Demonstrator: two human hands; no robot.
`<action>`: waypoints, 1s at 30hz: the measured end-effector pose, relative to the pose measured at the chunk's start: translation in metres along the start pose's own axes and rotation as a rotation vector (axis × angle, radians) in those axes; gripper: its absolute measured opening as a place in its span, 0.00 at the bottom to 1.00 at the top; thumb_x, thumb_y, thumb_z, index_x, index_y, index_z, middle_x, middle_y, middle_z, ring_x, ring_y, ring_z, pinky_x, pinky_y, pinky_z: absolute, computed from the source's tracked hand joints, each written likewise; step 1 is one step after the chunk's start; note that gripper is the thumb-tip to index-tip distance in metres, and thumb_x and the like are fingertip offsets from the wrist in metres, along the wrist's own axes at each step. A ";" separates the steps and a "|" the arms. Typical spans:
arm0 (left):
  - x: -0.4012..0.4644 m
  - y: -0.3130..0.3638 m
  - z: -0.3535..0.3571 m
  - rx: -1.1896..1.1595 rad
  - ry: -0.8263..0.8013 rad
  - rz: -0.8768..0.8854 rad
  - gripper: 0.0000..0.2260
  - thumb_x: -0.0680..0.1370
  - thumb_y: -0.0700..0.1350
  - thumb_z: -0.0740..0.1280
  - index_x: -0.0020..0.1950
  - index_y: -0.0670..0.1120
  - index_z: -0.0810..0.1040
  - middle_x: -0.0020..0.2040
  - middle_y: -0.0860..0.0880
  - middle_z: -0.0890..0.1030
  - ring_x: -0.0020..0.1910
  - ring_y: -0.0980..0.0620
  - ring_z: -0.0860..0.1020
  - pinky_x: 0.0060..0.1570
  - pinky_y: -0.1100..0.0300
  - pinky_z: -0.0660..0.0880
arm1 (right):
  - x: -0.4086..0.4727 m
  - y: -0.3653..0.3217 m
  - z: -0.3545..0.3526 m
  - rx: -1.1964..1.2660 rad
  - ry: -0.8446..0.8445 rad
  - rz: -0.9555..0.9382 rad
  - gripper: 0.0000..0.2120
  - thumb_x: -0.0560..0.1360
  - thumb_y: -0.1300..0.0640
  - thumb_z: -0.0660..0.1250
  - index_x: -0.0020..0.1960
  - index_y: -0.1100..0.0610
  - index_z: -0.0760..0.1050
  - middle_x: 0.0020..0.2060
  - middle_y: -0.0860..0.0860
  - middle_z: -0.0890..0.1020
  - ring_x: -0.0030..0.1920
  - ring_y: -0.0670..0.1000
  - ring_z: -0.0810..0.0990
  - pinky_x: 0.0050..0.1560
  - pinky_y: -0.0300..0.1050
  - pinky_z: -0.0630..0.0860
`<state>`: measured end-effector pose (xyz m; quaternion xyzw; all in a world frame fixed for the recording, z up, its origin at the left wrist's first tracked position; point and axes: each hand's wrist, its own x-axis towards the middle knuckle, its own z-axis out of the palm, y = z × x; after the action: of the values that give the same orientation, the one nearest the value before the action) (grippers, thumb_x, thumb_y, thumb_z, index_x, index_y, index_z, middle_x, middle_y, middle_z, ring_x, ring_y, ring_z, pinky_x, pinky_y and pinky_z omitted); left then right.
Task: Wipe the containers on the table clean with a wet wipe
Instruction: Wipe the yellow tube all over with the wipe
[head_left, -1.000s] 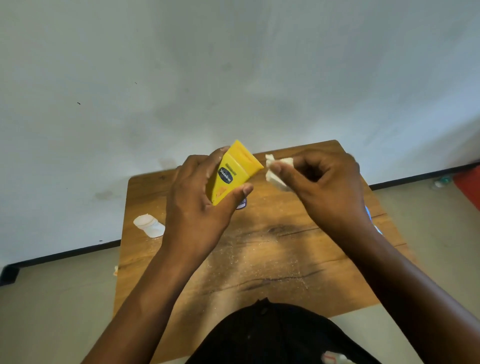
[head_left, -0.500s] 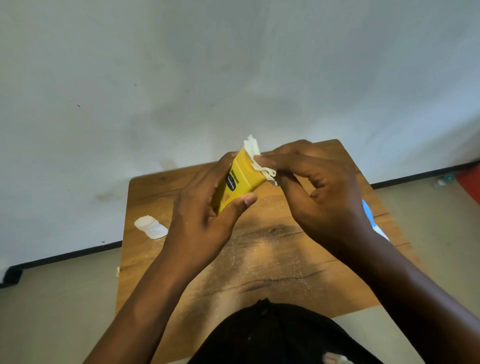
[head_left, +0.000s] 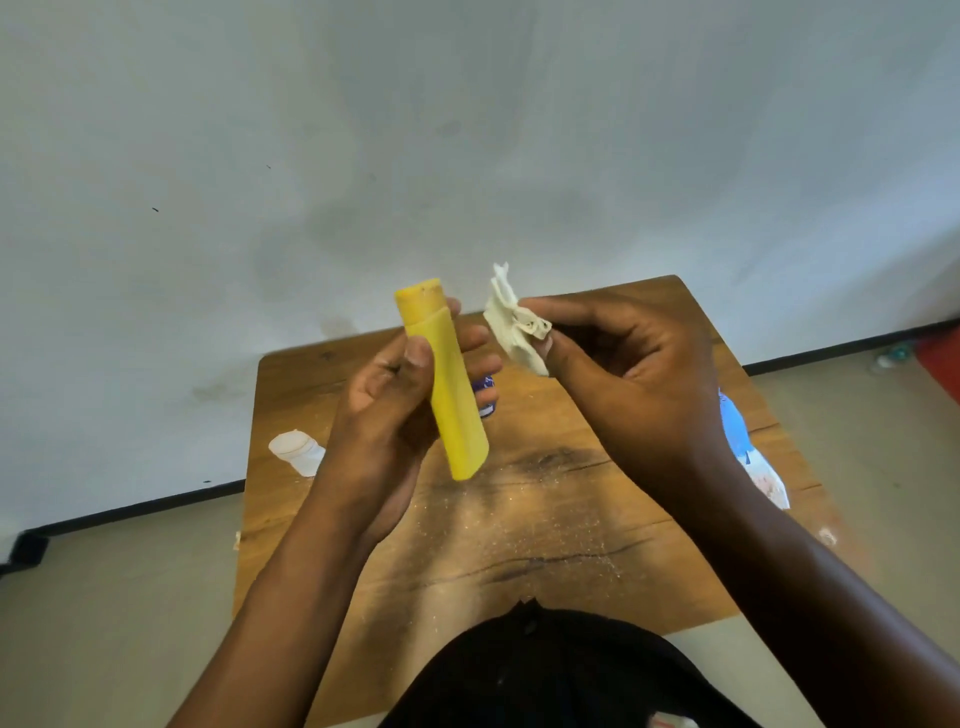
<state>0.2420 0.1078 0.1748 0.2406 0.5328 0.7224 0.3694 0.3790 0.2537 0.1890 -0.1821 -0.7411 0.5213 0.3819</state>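
- A wooden table (head_left: 519, 545) is seen nearest, its top dusted with pale grit.
- Above it, a yellow tube (head_left: 447, 384) is gripped by the left hand (head_left: 384, 415), thumb in front and fingers curled behind; it is held almost upright, cap end up.
- Just beside the tube but apart from it, a crumpled wipe (head_left: 511, 325) is pinched in the right hand (head_left: 623, 374).
- A white container (head_left: 296, 451) is lying near the table's left edge.
- A blue and white packet (head_left: 748, 452) is partly hidden behind the right forearm.
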 end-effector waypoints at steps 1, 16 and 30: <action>-0.001 0.000 -0.002 -0.054 -0.051 -0.033 0.24 0.81 0.51 0.63 0.74 0.40 0.73 0.69 0.37 0.79 0.66 0.35 0.79 0.63 0.37 0.77 | -0.001 -0.001 0.003 -0.008 0.027 -0.003 0.12 0.79 0.68 0.73 0.61 0.61 0.85 0.52 0.51 0.89 0.53 0.50 0.88 0.53 0.54 0.86; 0.004 0.018 0.013 -0.224 0.005 -0.074 0.25 0.88 0.52 0.46 0.77 0.38 0.68 0.72 0.38 0.77 0.70 0.36 0.76 0.68 0.38 0.74 | -0.045 0.011 0.035 -0.501 -0.128 -0.405 0.10 0.76 0.69 0.74 0.56 0.62 0.86 0.51 0.57 0.83 0.49 0.53 0.81 0.49 0.41 0.77; 0.008 0.021 0.018 -0.507 0.005 -0.157 0.22 0.89 0.52 0.48 0.65 0.40 0.76 0.67 0.41 0.81 0.66 0.43 0.80 0.60 0.48 0.81 | -0.022 -0.011 0.035 -0.371 -0.060 -0.420 0.10 0.75 0.71 0.73 0.55 0.63 0.86 0.50 0.57 0.84 0.50 0.53 0.83 0.47 0.46 0.79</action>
<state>0.2447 0.1214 0.2001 0.0964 0.3528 0.8025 0.4714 0.3680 0.2125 0.1855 -0.0756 -0.8563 0.2914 0.4197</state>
